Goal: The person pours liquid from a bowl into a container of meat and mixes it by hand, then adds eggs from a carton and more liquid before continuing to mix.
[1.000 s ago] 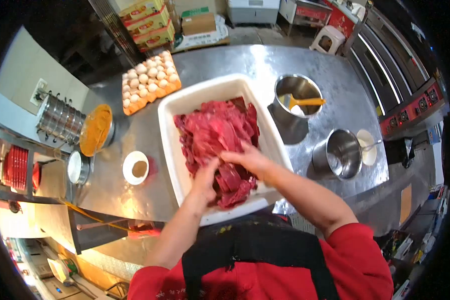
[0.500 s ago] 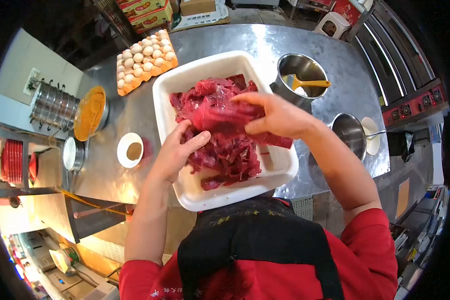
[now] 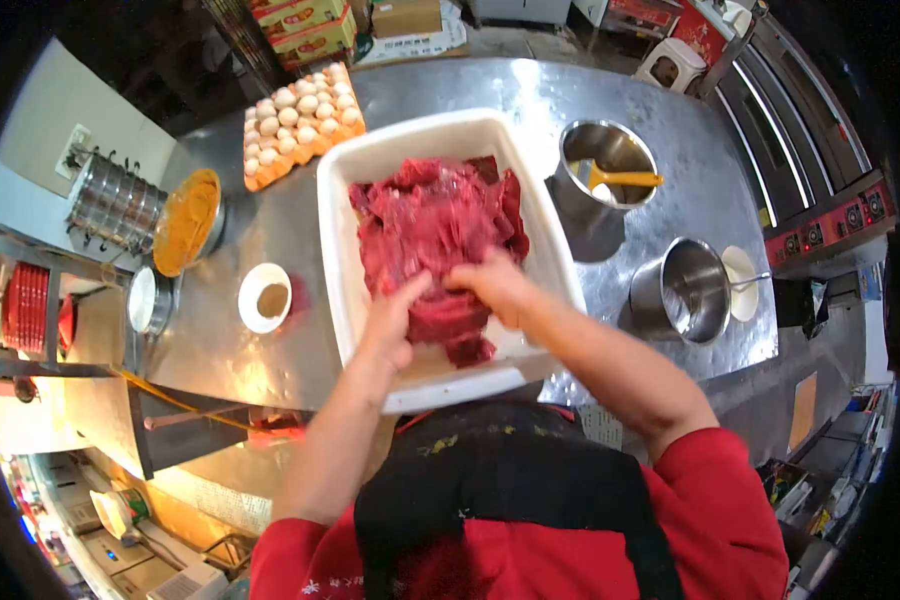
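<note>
Both hands in at the near half of the meat, neither clearly nearer.
From here I've got the red meat (image 3: 440, 215) heaped in the white tub (image 3: 548, 235), at the near edge of the steel table (image 3: 305, 220). Bulk of the heap lies beyond both hands, toward the tub's far rim; long axis runs roughly far rim to near rim, a narrow end toward the near rim. Left hand (image 3: 388, 325) on the left flank, right hand (image 3: 498, 286) on the right, thumbs close together over the meat. Fingers are buried and blurred, so I can't tell if either hand grips or just presses. Tub floor under the heap: hidden.
</note>
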Demonstrator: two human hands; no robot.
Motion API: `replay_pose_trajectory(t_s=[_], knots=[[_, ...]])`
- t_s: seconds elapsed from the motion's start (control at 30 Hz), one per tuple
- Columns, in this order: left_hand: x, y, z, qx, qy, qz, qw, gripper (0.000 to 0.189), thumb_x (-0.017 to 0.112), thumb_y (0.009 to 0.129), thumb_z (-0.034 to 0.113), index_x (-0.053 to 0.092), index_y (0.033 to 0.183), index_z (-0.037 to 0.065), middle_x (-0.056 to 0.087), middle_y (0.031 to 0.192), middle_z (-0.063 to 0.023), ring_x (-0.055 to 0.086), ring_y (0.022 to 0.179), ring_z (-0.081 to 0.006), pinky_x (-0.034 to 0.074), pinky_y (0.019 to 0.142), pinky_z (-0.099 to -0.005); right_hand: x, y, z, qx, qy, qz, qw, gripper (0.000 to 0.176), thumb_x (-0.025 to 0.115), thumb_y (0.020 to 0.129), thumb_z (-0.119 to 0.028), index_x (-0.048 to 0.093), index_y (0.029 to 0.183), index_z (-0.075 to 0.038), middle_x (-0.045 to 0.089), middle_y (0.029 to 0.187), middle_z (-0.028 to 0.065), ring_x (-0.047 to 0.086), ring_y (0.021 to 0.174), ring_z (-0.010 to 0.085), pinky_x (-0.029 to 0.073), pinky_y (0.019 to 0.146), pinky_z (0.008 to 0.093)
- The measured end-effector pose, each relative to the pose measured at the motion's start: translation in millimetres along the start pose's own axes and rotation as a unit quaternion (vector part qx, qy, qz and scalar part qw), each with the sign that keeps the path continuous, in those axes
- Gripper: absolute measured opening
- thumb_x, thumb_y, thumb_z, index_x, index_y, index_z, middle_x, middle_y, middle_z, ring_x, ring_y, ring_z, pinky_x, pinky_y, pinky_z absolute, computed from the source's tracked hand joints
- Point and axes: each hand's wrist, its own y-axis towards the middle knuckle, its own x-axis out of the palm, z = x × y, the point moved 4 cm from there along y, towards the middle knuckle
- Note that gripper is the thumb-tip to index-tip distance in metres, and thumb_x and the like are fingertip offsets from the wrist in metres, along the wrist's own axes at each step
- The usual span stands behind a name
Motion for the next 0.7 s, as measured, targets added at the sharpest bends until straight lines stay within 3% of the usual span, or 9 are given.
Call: replay_pose_trajectory(t_s=[0.1, 0.2, 0.27, 0.33, 0.4, 0.47, 0.5, 0.6, 0.7], knots=[[42, -22, 66, 0.178, 0.119, -0.045, 0.976, 0.058, 0.070, 0.076, -0.003, 0.049, 0.130, 0.006, 0.062, 0.118, -0.0100, 0.062, 0.106, -0.0226, 0.051, 0.093, -0.0387, 6, -10, -62, -0.139, -0.079, -0.060, 0.985, 0.041, 0.064, 0.073, -0.003, 0.060, 0.114, 0.001, 0.067, 0.100, 0.0108, 0.063, 0.090, 0.0203, 0.052, 0.079, 0.0334], [48, -33, 97, 0.150, 0.273, -0.076, 0.947, 0.063, 0.069, 0.077, -0.003, 0.045, 0.135, 0.006, 0.062, 0.118, -0.0093, 0.061, 0.106, -0.0210, 0.050, 0.091, -0.0350, 2, -14, -78, -0.255, -0.236, -0.045, 0.937, 0.040, 0.066, 0.075, -0.003, 0.058, 0.114, 0.002, 0.066, 0.103, 0.0130, 0.064, 0.092, 0.0243, 0.053, 0.080, 0.0361], [43, -46, 101, 0.108, 0.334, -0.010, 0.936, 0.069, 0.070, 0.077, 0.000, 0.042, 0.139, 0.009, 0.056, 0.126, -0.0113, 0.061, 0.102, -0.0204, 0.050, 0.085, -0.0347, 6, -39, -82, -0.323, -0.612, 0.154, 0.705, 0.033, 0.067, 0.074, -0.005, 0.058, 0.105, 0.000, 0.063, 0.102, 0.0162, 0.065, 0.090, 0.0330, 0.053, 0.079, 0.0428], [29, -45, 100, 0.069, 0.394, 0.053, 0.915, 0.075, 0.072, 0.077, 0.003, 0.038, 0.143, 0.012, 0.050, 0.134, -0.0133, 0.060, 0.099, -0.0198, 0.051, 0.079, -0.0345, 29, -48, -64, -0.335, -0.713, 0.028, 0.616, 0.018, 0.063, 0.076, -0.011, 0.066, 0.093, -0.006, 0.064, 0.092, 0.0141, 0.067, 0.080, 0.0356, 0.055, 0.071, 0.0475], [9, -29, 88, 0.105, 0.383, 0.062, 0.916, 0.078, 0.071, 0.080, 0.008, 0.034, 0.147, 0.015, 0.044, 0.139, -0.0145, 0.057, 0.100, -0.0200, 0.047, 0.079, -0.0343, 66, -51, -24, -0.362, -0.625, -0.150, 0.675, 0.010, 0.064, 0.075, -0.013, 0.069, 0.080, -0.006, 0.069, 0.081, 0.0161, 0.070, 0.076, 0.0317, 0.055, 0.070, 0.0443], [12, -30, 84, 0.119, 0.417, 0.085, 0.897, 0.073, 0.069, 0.083, 0.013, 0.035, 0.147, 0.014, 0.047, 0.136, -0.0155, 0.055, 0.107, -0.0202, 0.046, 0.085, -0.0370, 92, -48, 18, -0.274, -0.406, -0.319, 0.811, 0.016, 0.064, 0.077, -0.017, 0.067, 0.080, -0.001, 0.066, 0.082, 0.0233, 0.065, 0.076, 0.0388, 0.050, 0.072, 0.0444], [17, -35, 84, 0.116, 0.391, 0.080, 0.910, 0.068, 0.066, 0.084, 0.008, 0.035, 0.145, 0.008, 0.051, 0.132, -0.0151, 0.055, 0.110, -0.0198, 0.046, 0.090, -0.0335, 94, -42, 35, -0.239, -0.402, -0.406, 0.785, 0.021, 0.061, 0.088, -0.019, 0.066, 0.090, 0.001, 0.064, 0.081, 0.0238, 0.062, 0.072, 0.0370, 0.047, 0.068, 0.0422], [10, -41, 79, 0.117, 0.375, 0.076, 0.916, 0.060, 0.060, 0.088, 0.002, 0.035, 0.142, -0.001, 0.055, 0.128, -0.0140, 0.056, 0.113, -0.0193, 0.046, 0.095, -0.0311, 36, -26, 62, -0.188, -0.506, -0.410, 0.735, 0.035, 0.051, 0.095, -0.031, 0.067, 0.090, 0.000, 0.063, 0.084, 0.0257, 0.062, 0.078, 0.0393, 0.047, 0.074, 0.0455], [-17, -20, 54, 0.109, 0.342, 0.085, 0.930, 0.067, 0.064, 0.088, 0.010, 0.029, 0.145, -0.001, 0.052, 0.133, -0.0153, 0.054, 0.118, -0.0224, 0.043, 0.099, -0.0324, -34, -13, 59, -0.095, -0.659, -0.344, 0.662, 0.031, 0.060, 0.080, -0.028, 0.070, 0.087, 0.000, 0.067, 0.091, 0.0240, 0.065, 0.085, 0.0398, 0.051, 0.074, 0.0454]])
